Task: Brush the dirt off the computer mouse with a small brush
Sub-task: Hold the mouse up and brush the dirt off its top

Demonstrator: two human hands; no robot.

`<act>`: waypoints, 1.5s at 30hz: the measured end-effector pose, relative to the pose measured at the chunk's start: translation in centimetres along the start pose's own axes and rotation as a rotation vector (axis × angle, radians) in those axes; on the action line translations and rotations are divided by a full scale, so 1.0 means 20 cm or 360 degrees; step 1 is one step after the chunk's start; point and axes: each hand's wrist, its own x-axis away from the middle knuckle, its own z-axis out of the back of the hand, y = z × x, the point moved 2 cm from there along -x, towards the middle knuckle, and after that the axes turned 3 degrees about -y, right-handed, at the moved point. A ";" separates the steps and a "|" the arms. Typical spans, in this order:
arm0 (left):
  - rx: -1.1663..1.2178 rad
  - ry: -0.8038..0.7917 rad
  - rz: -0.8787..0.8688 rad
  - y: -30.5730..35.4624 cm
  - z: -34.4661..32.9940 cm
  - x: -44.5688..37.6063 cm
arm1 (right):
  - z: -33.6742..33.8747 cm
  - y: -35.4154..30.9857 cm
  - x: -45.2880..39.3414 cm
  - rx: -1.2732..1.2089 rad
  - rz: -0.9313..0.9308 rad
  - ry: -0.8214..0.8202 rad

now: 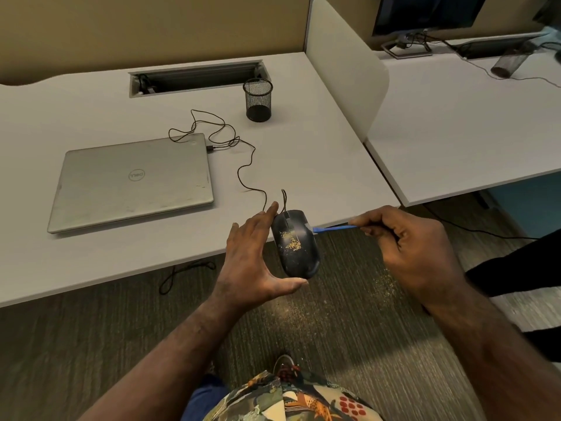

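Observation:
A black wired computer mouse [299, 247] is held just off the desk's front edge, over the carpet. Yellowish crumbs of dirt [290, 240] lie on its back. My left hand [255, 262] grips the mouse, with fingertips at its front and the thumb under its rear end. My right hand [406, 247] pinches the thin handle of a small blue brush [334, 228]. The brush tip touches the mouse's right side near the front.
A closed silver laptop [133, 180] lies on the white desk [91, 259], with the mouse cable [243, 165] looping to its right side. A black mesh pen cup [258, 100] stands behind. A white divider panel [346, 71] separates a second desk. Crumbs dot the carpet [349, 305] below.

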 end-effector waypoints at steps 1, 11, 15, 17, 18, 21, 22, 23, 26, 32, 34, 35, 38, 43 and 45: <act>-0.0002 0.0005 0.0003 0.00 0.00 0.00 | 0.01 0.00 0.01 0.0003 0.0006 -0.0025; -0.0140 0.0001 0.0014 0.01 0.00 -0.01 | 0.12 0.00 0.08 0.0138 0.0058 -0.0146; -0.0183 -0.0001 -0.0001 0.03 0.00 -0.03 | 0.11 0.00 0.07 0.0051 0.0052 -0.0004; -0.0210 0.0004 -0.0009 0.04 0.00 -0.03 | 0.08 -0.01 0.09 -0.0090 0.0049 -0.0041; -0.0220 0.0006 -0.0011 0.04 0.00 -0.03 | 0.05 -0.02 0.09 -0.0162 0.0045 -0.0078; -0.0257 0.0000 -0.0008 0.05 0.01 -0.04 | -0.02 -0.05 0.12 -0.0208 0.0038 -0.0173; -0.0266 -0.0005 -0.0004 0.05 0.01 -0.04 | -0.04 -0.05 0.13 -0.0186 0.0036 -0.0179; -0.0269 -0.0009 0.0000 0.05 0.01 -0.04 | -0.04 -0.05 0.13 -0.0150 0.0032 -0.0166; -0.0275 -0.0014 0.0007 0.04 0.01 -0.04 | -0.01 -0.02 0.13 -0.0033 -0.0036 -0.0063; -0.0321 -0.0050 0.0007 0.03 0.01 -0.05 | 0.07 -0.04 0.10 0.0054 -0.0067 0.0071; -0.0323 -0.0053 -0.0004 0.04 0.00 -0.05 | 0.07 -0.06 0.08 0.0090 -0.0008 0.0049; -0.0324 -0.0055 -0.0013 0.04 0.00 -0.05 | 0.07 -0.06 0.08 0.0110 0.0034 0.0039; -0.0331 -0.0082 -0.0038 0.04 -0.01 -0.05 | 0.05 -0.08 0.06 0.0096 0.0147 0.0030; -0.0362 -0.0120 -0.0069 0.05 -0.03 -0.05 | 0.00 -0.10 0.03 0.0170 0.0301 0.0021; -0.0370 -0.0132 -0.0082 0.06 -0.04 -0.04 | -0.02 -0.11 0.01 0.0203 0.0333 -0.0050</act>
